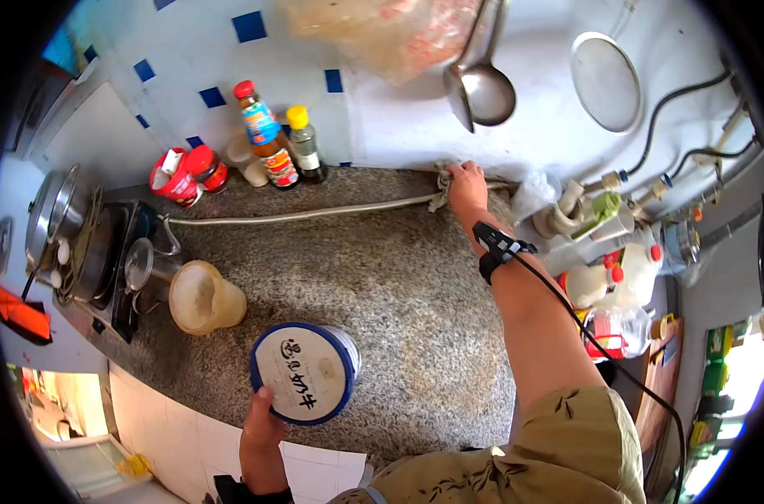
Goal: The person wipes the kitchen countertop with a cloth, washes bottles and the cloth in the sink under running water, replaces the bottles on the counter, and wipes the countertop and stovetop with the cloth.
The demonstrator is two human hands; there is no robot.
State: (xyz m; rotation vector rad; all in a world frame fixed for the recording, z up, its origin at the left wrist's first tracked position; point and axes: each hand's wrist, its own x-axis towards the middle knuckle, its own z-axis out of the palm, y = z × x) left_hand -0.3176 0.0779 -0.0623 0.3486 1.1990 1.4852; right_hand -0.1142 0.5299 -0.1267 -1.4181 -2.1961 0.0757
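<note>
At the back of the granite counter, my right hand is closed on a crumpled grey cloth, beside the wall and a metal hose. My left hand grips a round tub with a white, blue-rimmed lid near the front edge. Its thumb lies on the lid's rim, while the other fingers are mostly hidden. Left of the tub stands an open, cloudy plastic jar.
A gas stove with pots is at the left. A sauce bottle, a yellow-capped bottle and a red-lidded jar line the wall. Ladles and a strainer hang above. White jugs stand right.
</note>
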